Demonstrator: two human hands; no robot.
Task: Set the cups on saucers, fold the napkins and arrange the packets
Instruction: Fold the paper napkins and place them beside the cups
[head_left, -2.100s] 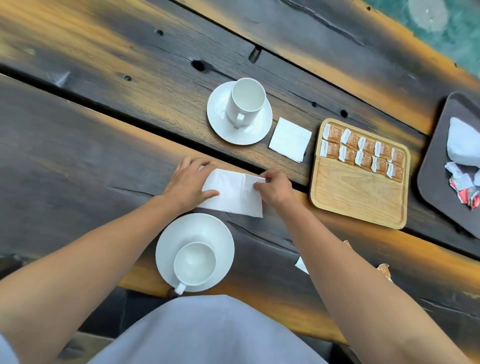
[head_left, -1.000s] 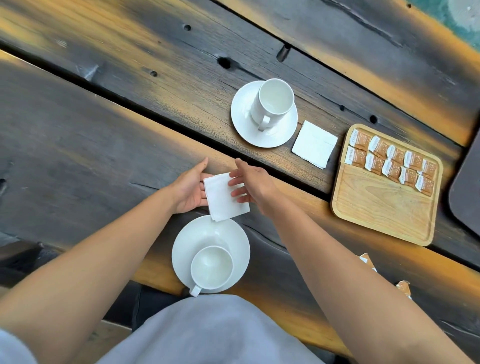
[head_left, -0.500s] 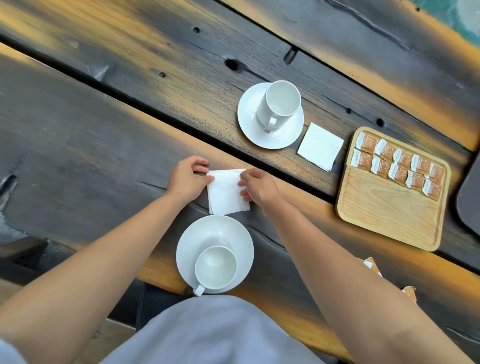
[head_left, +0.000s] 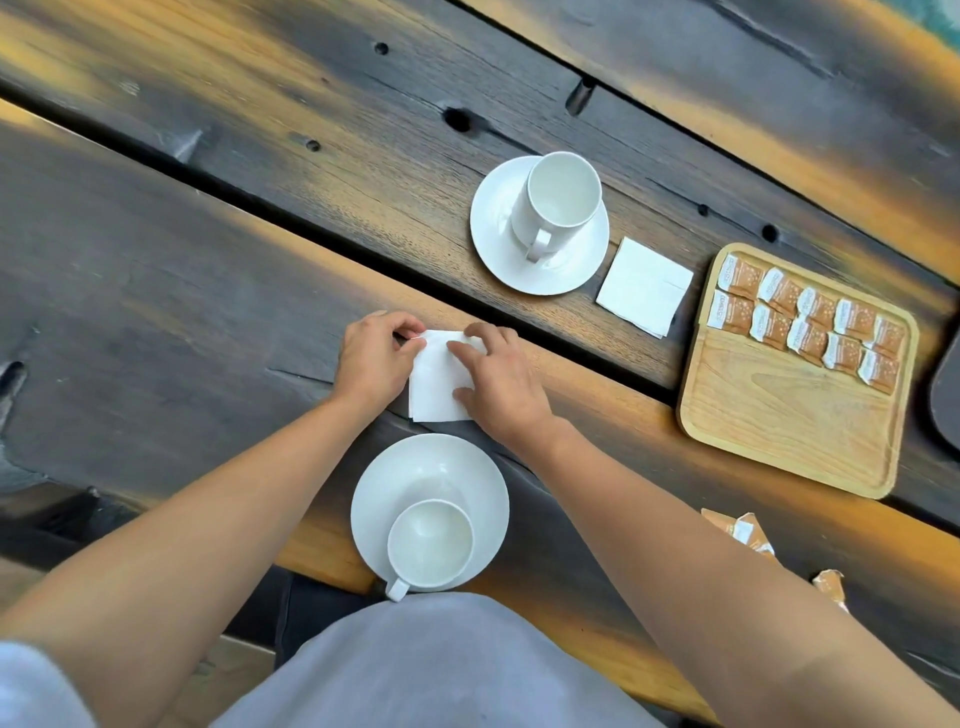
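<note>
The napkin is white paper, folded to a small square, lying flat on the dark wooden table between both hands. The left hand pinches its upper-left corner. The right hand rests flat on its right side, fingers extended. The near saucer sits just below both hands.

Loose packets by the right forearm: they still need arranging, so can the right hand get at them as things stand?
Probably yes. The loose packets lie bare on the table just beside the right forearm, nothing on them. The right hand is pressing the napkin, so it must let go first.
</note>
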